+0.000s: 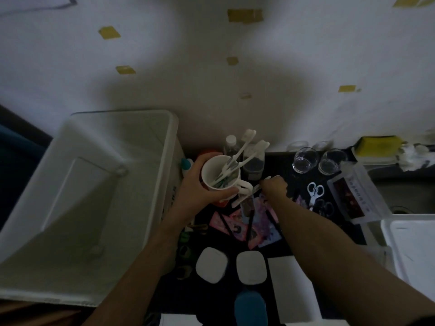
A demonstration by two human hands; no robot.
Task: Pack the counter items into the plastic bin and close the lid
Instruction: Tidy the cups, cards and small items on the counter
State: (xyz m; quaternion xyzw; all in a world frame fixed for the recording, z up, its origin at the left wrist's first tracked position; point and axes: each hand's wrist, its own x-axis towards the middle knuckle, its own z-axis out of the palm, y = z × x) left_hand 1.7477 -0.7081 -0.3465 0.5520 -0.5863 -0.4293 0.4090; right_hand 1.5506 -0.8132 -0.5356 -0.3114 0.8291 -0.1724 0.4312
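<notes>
The open white plastic bin (89,203) stands at the left on the dark table (292,184), its lid (414,245) lying apart at the right edge. Just beside the bin, the left hand (200,187) has its fingers curled round a white mug (220,174) holding toothbrushes (240,151). The right hand (274,185), fingers bunched, pinches a thin white item (270,178) lying on the table.

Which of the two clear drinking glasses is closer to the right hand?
The left clear glass, standing nearer the right hand; the other clear glass stands beyond it, toward the yellow sponge.
</notes>
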